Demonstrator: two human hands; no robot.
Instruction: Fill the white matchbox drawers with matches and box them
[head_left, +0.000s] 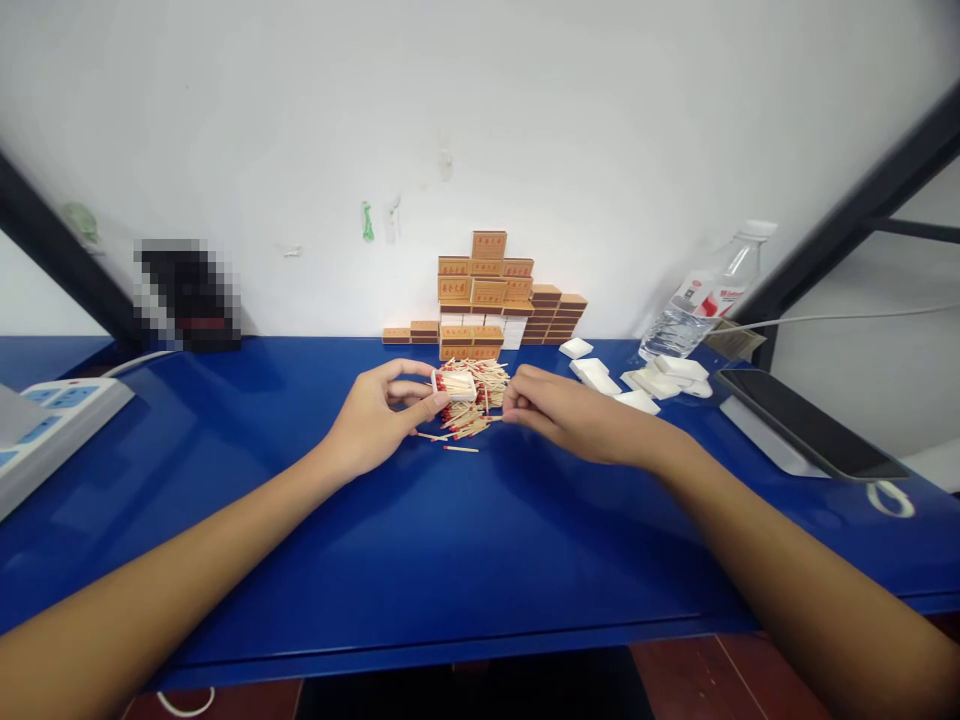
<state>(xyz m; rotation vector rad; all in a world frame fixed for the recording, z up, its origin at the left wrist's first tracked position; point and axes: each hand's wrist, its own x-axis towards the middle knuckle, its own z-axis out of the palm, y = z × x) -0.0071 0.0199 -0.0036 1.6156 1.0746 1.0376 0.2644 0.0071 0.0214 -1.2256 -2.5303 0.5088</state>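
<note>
My left hand (386,415) grips a small white matchbox tray (463,393) between thumb and fingers; several red-tipped matches lie inside it. Under and behind the tray spreads a heap of loose matches (491,375) on the blue table. To the right of the heap, my right hand (551,408) is closed, its fingertips pinched on a match (493,417) whose other end points toward the pile. One single match (460,449) lies apart in front of the heap.
Orange matchboxes (487,290) stand stacked against the wall behind the heap. White trays (596,376) lie to the right, near a tilted water bottle (701,295) and a phone (810,424). A power strip (75,415) sits at far left on the blue table (420,570).
</note>
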